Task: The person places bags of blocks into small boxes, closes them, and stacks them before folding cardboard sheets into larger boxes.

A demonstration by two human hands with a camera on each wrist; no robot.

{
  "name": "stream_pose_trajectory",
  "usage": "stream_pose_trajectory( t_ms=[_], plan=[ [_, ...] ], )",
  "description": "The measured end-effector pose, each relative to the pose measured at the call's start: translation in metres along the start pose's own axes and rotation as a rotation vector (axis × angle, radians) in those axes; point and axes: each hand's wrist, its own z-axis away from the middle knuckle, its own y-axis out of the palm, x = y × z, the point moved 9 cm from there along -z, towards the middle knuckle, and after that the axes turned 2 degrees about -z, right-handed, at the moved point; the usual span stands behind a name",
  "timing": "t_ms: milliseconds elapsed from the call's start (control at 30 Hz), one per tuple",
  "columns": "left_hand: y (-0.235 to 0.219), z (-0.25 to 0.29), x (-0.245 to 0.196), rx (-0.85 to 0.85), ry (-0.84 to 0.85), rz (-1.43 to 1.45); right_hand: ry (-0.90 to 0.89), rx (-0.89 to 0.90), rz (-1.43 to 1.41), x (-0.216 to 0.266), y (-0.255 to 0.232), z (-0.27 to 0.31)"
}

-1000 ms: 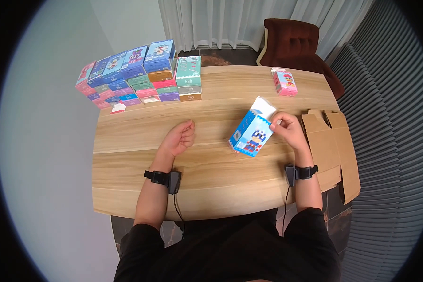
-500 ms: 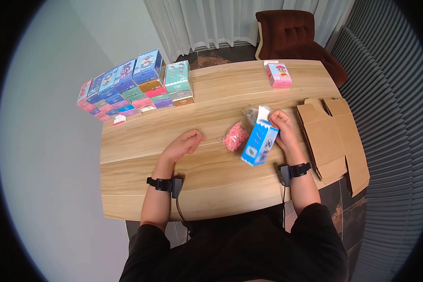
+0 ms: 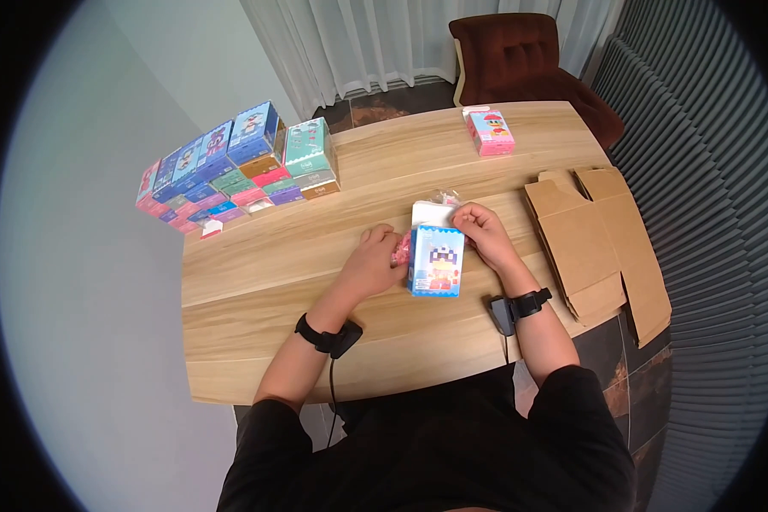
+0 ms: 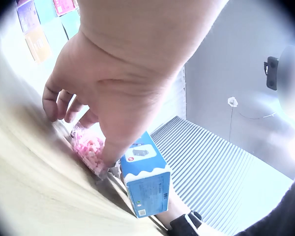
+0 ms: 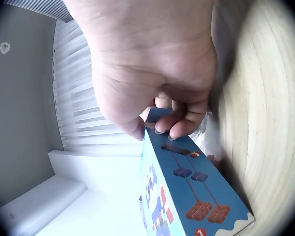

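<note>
A blue building-brick box (image 3: 438, 264) with a pixel figure on its front is tilted over the table in front of me, its white top flap (image 3: 433, 213) open. My right hand (image 3: 485, 232) pinches the box near its open end, thumb and fingertips on the edge. To the left, my left hand (image 3: 374, 264) reaches down over a clear bag of pink pieces (image 4: 90, 150), its thumb and fingers around the bag. The bag lies on the table against the box, partly hidden by it. Behind the flap, another clear bag (image 3: 449, 197) shows.
Stacked colourful boxes (image 3: 230, 171) stand at the back left. A pink box (image 3: 491, 132) is at the back right. Flattened cardboard (image 3: 584, 247) lies along the table's right side, and a brown chair (image 3: 520, 72) stands beyond the far edge.
Bags came into view on the table beside the box as the right hand shifted and turned it. The left hand moved right, from bare table to the bag of pink pieces.
</note>
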Motion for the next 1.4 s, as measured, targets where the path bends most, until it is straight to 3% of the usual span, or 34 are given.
stream_pose_trajectory(
  t_ms=[200, 300, 500, 600, 700, 900, 1233, 1400],
  plan=[
    [0.007, 0.000, 0.017, 0.017, 0.068, 0.139, -0.017, 0.083, 0.152, -0.007, 0.011, 0.001],
    [0.004, 0.006, 0.036, 0.065, -0.208, 0.444, 0.017, 0.199, 0.210, 0.000, 0.027, 0.007],
    [-0.054, 0.015, 0.069, -0.206, -0.243, 0.641, -0.014, 0.241, 0.162, -0.006, 0.032, 0.006],
    [-0.089, 0.011, 0.066, -0.326, -0.216, 0.907, 0.046, 0.258, 0.146, -0.009, 0.037, 0.008],
    [-0.101, 0.010, 0.045, -0.289, -0.163, 0.971, 0.017, 0.311, 0.144, -0.010, 0.051, 0.012],
    [-0.089, 0.011, -0.002, 0.029, -0.115, 0.788, 0.014, 0.396, 0.149, -0.006, 0.076, 0.020],
    [-0.097, 0.016, 0.006, 0.024, -0.100, 0.782, 0.043, 0.437, 0.096, -0.014, 0.077, 0.022],
    [-0.090, 0.017, 0.004, 0.097, -0.077, 0.737, 0.043, 0.459, 0.057, -0.009, 0.083, 0.024]
  ],
)
